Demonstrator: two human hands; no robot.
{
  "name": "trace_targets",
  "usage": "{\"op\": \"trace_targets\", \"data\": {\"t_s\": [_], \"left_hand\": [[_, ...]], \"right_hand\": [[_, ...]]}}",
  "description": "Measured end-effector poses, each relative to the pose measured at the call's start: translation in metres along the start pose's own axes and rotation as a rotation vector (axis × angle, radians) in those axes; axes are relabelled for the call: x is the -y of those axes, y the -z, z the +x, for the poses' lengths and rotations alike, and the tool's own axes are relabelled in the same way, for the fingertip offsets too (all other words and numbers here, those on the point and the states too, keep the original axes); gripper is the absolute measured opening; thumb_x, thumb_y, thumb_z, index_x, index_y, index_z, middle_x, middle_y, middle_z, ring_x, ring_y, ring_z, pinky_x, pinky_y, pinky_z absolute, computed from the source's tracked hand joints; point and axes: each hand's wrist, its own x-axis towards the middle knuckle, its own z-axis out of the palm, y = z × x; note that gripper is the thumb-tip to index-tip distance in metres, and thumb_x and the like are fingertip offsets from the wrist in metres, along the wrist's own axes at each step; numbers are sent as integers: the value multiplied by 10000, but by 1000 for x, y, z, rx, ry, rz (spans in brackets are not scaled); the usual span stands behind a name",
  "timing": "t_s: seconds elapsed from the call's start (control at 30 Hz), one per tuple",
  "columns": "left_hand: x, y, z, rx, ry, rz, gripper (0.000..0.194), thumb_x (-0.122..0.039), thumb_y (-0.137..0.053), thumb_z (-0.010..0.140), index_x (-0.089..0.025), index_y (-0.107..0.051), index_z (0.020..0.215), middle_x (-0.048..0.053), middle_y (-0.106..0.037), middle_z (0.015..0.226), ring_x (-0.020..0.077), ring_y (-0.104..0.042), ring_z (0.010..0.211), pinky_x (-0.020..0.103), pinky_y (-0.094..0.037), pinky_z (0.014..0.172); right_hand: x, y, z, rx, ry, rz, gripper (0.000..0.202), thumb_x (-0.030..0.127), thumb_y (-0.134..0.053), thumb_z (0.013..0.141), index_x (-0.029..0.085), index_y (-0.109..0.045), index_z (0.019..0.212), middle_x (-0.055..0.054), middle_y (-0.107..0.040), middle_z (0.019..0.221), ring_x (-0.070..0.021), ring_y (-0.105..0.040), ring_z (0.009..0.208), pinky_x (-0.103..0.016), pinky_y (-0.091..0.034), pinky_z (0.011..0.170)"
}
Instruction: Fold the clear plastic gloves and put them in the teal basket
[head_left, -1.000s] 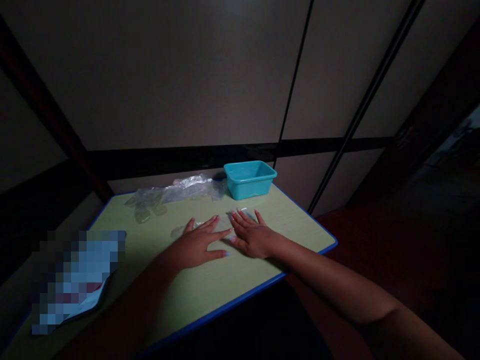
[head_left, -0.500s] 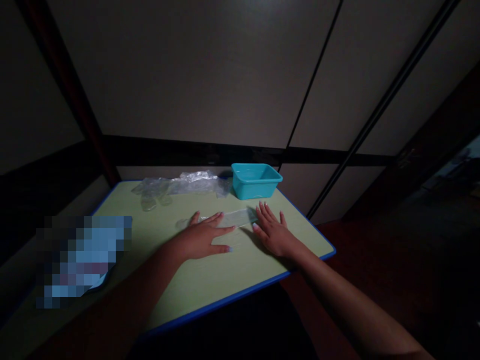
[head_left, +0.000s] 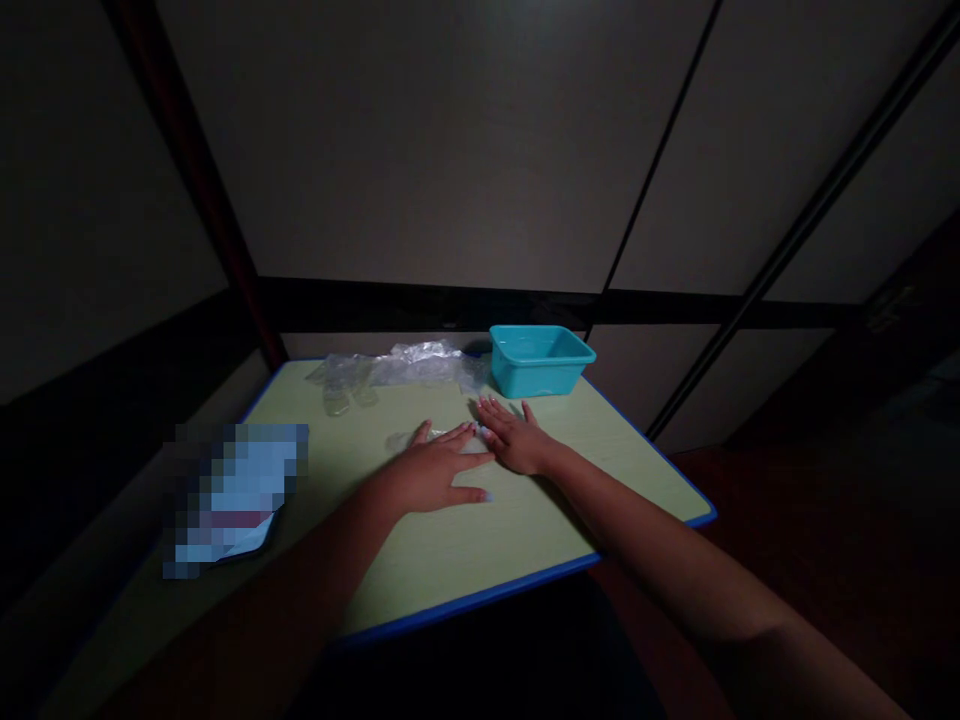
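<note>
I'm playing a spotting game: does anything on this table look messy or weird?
The clear plastic beside the blue-green tub looks messy: it's crumpled along the table's far edge. Blocky squares hide most of the flat thing at the left, which looks weird. I see no spill.

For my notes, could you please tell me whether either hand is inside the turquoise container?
No, the left hand and the right hand are both over the table, nearer the viewer than the turquoise container.

Two hands (head_left: 435, 478) (head_left: 519, 443), one tub (head_left: 540, 378) and at least two plastic pieces (head_left: 424, 370) (head_left: 402, 440) show.
</note>
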Motion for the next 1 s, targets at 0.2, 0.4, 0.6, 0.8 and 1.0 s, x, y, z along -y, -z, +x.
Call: {"op": "trace_targets", "data": {"t_s": [0.2, 0.4, 0.6, 0.8, 1.0], "left_hand": [[2, 7, -2, -75, -16, -22, 476, -585, -416, 839, -387, -462, 1269, 67, -340, 1442, 272, -277, 1326, 576, -92, 1030], [25, 35, -14, -369, 209, -195, 381, -458, -404, 864, -161, -641, 879, 80, -640, 893, 203, -571, 876, 312, -414, 782], [42, 45, -27, -45, 352, -321, 363, -518, -624, 636, -180, -558, 751, 17, -588, 767, 179, -542, 704, 249, -364, 579], [42, 40, -29, 75, 295, -199, 354, -463, -664, 562, -188, -551, 755, 26, -563, 826, 190, -517, 783, 252, -357, 637], [54, 45, -37, 264, 407, -245, 284, -420, -629, 572, -186, -556, 715, 3, -563, 718, 181, -527, 702, 246, -332, 565]], "right_hand": [[-5, -5, 0, 59, -29, -34, 554, 404, -127, 927, 222, -87, 1448, -19, -102, 1500, -174, -61, 1381, -576, 4, 1053], [-4, -6, 2, 65, -35, -44, 609, 511, -121, 908, 239, -60, 1450, -27, -71, 1503, -197, -48, 1383, -586, -2, 1047], [-3, -5, 2, 52, -29, -30, 722, 640, -151, 855, 246, -43, 1450, -37, -65, 1504, -235, -50, 1382, -600, -3, 1041], [-4, -7, 2, 44, -17, -22, 725, 647, -145, 851, 249, -52, 1451, -45, -71, 1505, -245, -48, 1381, -595, -33, 1044], [-8, -10, 4, 38, -11, -15, 724, 634, -148, 857, 232, -50, 1452, -53, -66, 1503, -238, -52, 1381, -582, -33, 1050]]}}
